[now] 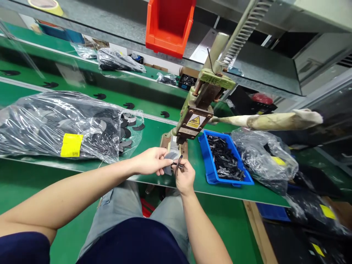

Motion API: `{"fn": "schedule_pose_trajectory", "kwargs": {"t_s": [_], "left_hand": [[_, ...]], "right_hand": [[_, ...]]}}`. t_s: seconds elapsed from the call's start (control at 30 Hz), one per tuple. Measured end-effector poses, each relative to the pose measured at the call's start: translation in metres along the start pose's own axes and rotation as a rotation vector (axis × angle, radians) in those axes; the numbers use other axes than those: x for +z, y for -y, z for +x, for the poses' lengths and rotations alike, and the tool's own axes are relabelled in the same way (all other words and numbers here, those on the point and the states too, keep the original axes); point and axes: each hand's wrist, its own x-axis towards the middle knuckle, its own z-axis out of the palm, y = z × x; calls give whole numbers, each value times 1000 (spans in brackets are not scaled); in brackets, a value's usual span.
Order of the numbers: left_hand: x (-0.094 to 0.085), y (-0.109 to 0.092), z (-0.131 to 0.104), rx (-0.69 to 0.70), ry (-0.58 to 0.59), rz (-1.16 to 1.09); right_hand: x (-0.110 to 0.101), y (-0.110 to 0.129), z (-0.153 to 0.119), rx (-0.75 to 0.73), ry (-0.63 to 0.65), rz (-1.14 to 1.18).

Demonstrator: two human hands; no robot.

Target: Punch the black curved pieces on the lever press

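Note:
In front of the hand press [194, 113], both hands are close together at the table's front edge. My left hand [152, 160] pinches a grey curved piece [168, 168] between thumb and fingers. My right hand [185, 176] is closed on a thin black strip [178, 167], which touches or nearly touches the grey piece. To the left lies a clear plastic bag [55, 126] of dark curved pieces, its open end facing the press. Small black parts [224, 156] fill a blue tray [207, 167] right of the press.
An orange bin [169, 44] sits on the metal shelf [107, 27] above. The press's wrapped lever [269, 120] sticks out to the right over another plastic bag [264, 157]. Behind the table, several black curved pieces lie on a green conveyor surface [115, 101].

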Motion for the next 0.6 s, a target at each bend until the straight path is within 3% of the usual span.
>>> {"fn": "schedule_pose_trajectory", "kwargs": {"t_s": [0.2, 0.37, 0.43, 0.53, 0.6], "left_hand": [[-3, -6, 2, -50, 117, -18], [-13, -2, 9, -69, 117, 71], [-13, -1, 6, -8, 44, 125], [-7, -2, -1, 247, -241, 360], [-1, -3, -4, 391, -321, 554]], "right_hand": [[-7, 4, -10, -111, 8, -125], [-22, 11, -7, -233, 59, -298], [-27, 13, -6, -287, 67, -352], [-28, 15, -7, -345, 78, -403], [-28, 15, -7, -369, 85, -425]]}}
